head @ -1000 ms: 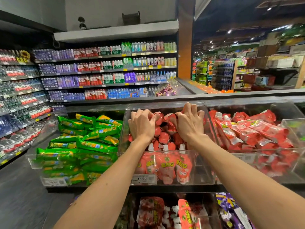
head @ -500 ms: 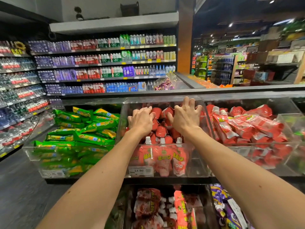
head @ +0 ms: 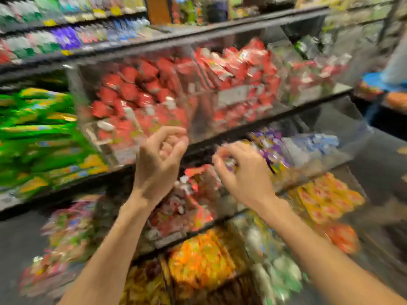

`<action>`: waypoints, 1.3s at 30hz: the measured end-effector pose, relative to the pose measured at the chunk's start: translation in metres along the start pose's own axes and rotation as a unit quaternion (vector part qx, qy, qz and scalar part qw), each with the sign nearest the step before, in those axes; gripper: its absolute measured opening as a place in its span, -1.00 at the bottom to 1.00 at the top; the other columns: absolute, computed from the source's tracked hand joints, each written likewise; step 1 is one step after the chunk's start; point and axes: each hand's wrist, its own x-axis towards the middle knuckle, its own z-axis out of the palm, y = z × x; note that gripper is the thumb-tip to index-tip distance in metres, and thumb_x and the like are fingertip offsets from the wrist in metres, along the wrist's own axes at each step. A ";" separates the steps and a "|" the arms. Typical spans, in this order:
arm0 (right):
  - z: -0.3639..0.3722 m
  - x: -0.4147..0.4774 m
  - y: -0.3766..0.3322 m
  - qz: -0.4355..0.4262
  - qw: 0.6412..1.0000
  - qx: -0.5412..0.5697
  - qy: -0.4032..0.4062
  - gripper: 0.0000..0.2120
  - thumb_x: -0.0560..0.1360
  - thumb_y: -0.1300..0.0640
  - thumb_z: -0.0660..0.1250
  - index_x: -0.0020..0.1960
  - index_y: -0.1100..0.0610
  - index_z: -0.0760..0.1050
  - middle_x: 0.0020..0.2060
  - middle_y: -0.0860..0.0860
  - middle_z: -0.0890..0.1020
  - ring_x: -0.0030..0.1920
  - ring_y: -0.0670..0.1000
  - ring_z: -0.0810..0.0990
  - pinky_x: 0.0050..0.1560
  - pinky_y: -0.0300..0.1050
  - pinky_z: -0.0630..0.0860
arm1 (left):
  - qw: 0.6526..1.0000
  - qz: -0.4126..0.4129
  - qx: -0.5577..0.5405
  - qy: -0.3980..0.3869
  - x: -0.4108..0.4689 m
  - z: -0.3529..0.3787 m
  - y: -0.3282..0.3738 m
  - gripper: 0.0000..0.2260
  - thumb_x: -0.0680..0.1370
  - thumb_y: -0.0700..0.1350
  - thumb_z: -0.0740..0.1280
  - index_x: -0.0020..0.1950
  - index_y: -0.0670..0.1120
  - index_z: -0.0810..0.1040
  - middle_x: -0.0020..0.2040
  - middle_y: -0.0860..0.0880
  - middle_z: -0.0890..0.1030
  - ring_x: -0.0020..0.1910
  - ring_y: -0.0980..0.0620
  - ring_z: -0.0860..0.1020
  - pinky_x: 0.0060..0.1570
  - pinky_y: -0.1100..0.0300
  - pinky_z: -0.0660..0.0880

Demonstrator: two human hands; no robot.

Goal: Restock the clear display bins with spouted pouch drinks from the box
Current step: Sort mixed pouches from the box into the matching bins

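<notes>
Store restocking, mid-shift: a bare left hand is held up with fingers loosely curled, and nothing is seen inside them. A bare right hand, just beside it, is held palm-down with fingers hooked. Heavy motion blur makes it impossible to tell whether anything is pinched at its fingertips.

Directly above both hands, a clear plastic display bin is seen heaped close to its rim with red spouted pouch drinks, a few white caps showing toward the front. Between and below the 2 hands, a lower clear bin is shown holding more red-and-white pouches, though how full it is cannot be made out.

Left of the left hand, glossy green packets are stacked. Just beyond the right hand, purple packets are piled, and below and to the right of it, orange packets are laid. The supply box is not caught in the frame.

The upper bin is judged largely filled. Any topping-up of the lower bin is thought to remain, and a return to the box would be needed for it.
</notes>
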 end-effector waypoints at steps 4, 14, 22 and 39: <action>-0.058 -0.124 0.068 0.141 0.990 -0.019 -0.017 -0.78 0.51 -0.02 0.29 -0.11 0.11 0.61 -0.18 -0.02 0.65 -0.11 0.04 0.62 -0.02 -0.11 0.48 | 0.981 -0.096 -0.109 -0.125 -0.085 0.101 0.004 -0.88 0.51 -0.15 0.43 0.01 0.02 0.65 -0.28 0.14 0.63 -0.30 0.29 0.56 -0.22 0.40 0.45; -0.284 -0.274 0.256 0.425 0.897 -0.113 0.049 -0.82 0.49 0.01 0.39 0.02 0.07 0.64 -0.03 -0.02 0.69 0.04 0.05 0.63 0.09 -0.06 0.47 | 0.886 -0.098 -0.159 -0.425 -0.193 0.437 0.129 -0.79 0.51 -0.24 0.42 -0.03 0.08 0.59 -0.16 0.18 0.64 -0.25 0.31 0.58 -0.15 0.37 0.52; -0.457 -0.296 0.369 0.516 0.837 -0.169 0.073 -0.72 0.54 0.02 0.38 0.21 0.09 0.56 0.09 0.00 0.64 0.13 0.02 0.59 0.07 -0.15 0.41 | 0.818 -0.039 -0.167 -0.549 -0.227 0.659 0.265 -0.85 0.52 -0.24 0.43 0.07 -0.09 0.64 -0.09 -0.02 0.65 -0.12 0.05 0.58 -0.01 0.38 0.49; -0.617 -0.264 0.719 0.697 0.705 -0.107 0.082 -0.71 0.60 0.00 0.32 0.28 0.04 0.51 0.15 -0.05 0.59 0.20 -0.04 0.53 0.24 -0.10 0.48 | 0.745 0.076 0.029 -0.662 -0.169 1.124 0.286 -0.69 0.61 -0.06 0.34 0.34 -0.08 0.51 0.19 -0.07 0.60 0.17 -0.10 0.55 0.09 0.04 0.49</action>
